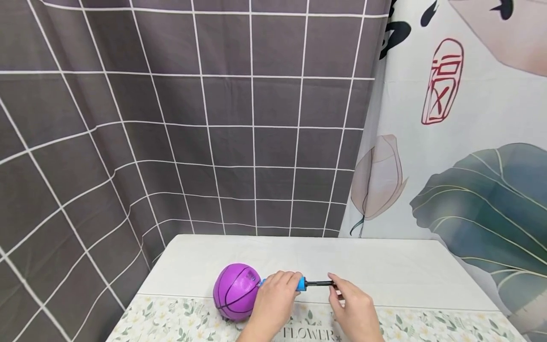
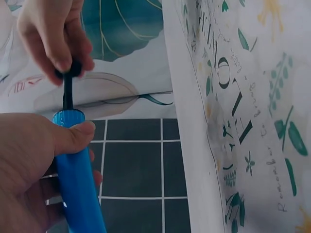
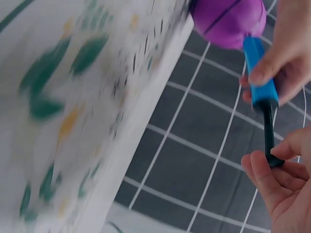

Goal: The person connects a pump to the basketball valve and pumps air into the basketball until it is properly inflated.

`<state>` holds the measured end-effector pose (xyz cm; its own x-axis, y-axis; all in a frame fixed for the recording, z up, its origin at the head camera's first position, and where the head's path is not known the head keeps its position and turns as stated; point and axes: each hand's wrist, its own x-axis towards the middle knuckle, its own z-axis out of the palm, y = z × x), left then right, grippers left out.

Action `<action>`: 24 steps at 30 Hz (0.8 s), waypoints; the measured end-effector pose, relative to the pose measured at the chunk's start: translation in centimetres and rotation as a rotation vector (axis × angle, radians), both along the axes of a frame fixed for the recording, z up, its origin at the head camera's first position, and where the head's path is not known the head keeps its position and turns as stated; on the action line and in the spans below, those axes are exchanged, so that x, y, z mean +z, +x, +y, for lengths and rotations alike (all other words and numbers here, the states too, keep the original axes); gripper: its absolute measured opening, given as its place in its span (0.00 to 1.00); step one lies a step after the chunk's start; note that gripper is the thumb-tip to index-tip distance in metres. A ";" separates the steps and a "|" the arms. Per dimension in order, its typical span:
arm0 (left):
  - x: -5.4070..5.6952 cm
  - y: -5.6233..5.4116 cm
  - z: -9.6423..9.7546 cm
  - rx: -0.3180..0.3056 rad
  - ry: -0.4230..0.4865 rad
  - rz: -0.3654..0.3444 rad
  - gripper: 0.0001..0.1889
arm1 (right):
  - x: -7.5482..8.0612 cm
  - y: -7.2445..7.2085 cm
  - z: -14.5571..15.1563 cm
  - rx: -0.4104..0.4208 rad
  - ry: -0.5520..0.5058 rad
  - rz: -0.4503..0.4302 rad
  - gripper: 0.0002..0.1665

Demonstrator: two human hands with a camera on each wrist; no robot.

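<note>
A purple ball (image 1: 236,292) with black seam lines sits on the table, left of both hands. The blue barrel of a hand pump (image 2: 80,179) is gripped by my left hand (image 1: 277,298), thumb along its side. In the right wrist view the front end of the pump (image 3: 260,68) meets the purple ball (image 3: 231,22); the joint itself is too small to make out. My right hand (image 1: 352,306) pinches the black handle (image 3: 274,160) at the pump's other end. Between the two hands the black rod (image 1: 318,283) stands pulled out of the barrel.
The table (image 1: 307,254) has a white cloth at the back and a flower-printed strip with lettering along the front. Behind it hangs a dark grey curtain (image 1: 273,104) with a white grid. To the right hangs a white curtain (image 1: 401,109) printed with leaves.
</note>
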<state>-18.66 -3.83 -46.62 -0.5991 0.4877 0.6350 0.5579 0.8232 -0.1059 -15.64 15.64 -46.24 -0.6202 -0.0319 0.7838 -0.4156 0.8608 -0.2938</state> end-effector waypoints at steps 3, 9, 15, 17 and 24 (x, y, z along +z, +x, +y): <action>0.2 0.0 -0.2 0.022 0.026 -0.051 0.22 | 0.3 0.0 1.3 -0.030 0.000 0.025 0.23; 0.5 0.0 -0.5 0.038 0.061 -0.069 0.24 | 0.8 0.2 2.9 -0.064 -0.005 0.023 0.24; 0.7 0.2 -0.3 0.021 0.052 -0.022 0.22 | 0.7 0.3 2.0 -0.074 -0.020 0.019 0.24; 0.7 0.2 -0.1 0.019 0.042 -0.002 0.22 | 0.6 0.3 1.3 -0.073 -0.021 0.016 0.24; 0.3 0.5 0.9 -0.002 0.024 0.034 0.22 | 0.0 0.2 -1.3 -0.030 0.021 0.031 0.22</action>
<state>-18.18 -2.90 -46.33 -0.5758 0.4734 0.6666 0.5561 0.8244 -0.1052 -15.41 14.38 -46.24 -0.5962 -0.0302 0.8023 -0.3985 0.8786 -0.2631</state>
